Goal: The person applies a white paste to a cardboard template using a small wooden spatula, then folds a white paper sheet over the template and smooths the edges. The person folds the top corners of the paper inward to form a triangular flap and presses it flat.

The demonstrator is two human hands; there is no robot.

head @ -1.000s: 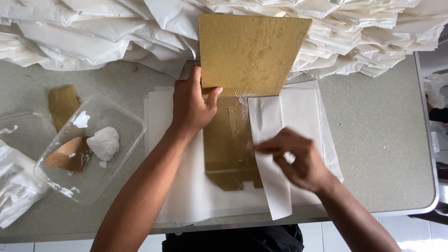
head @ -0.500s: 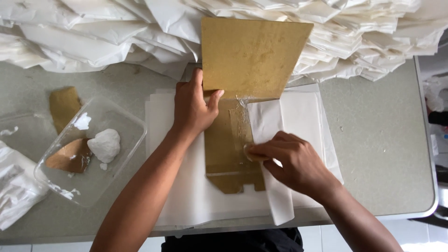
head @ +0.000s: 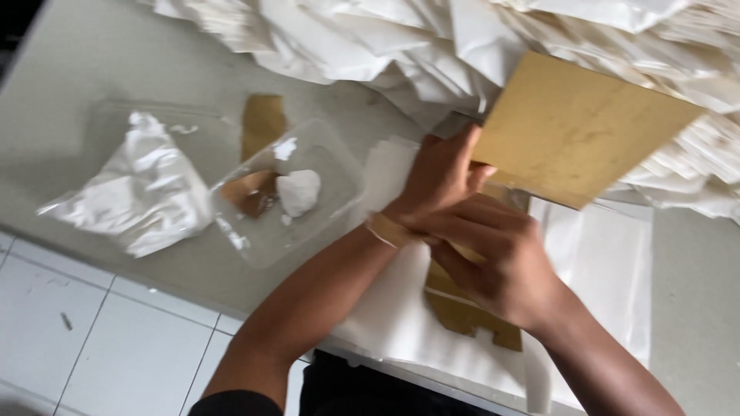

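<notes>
A crumpled clear plastic bag was seen near the surface's left edge, with a clear tray holding a white lump just right of it. The left hand was closed on the lower left corner of the brown card, whose long axis ran up-right toward the heaped white paper. The right hand was pressed flat, fingers together, on the white sheets directly below the card

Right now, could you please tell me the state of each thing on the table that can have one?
Brown cardboard piece: folded, upper flap raised.
Clear plastic container: open, white lump inside.
Plastic bag: crumpled, lying flat.
Left hand: gripping the cardboard.
Right hand: pressing on the cardboard.
</notes>
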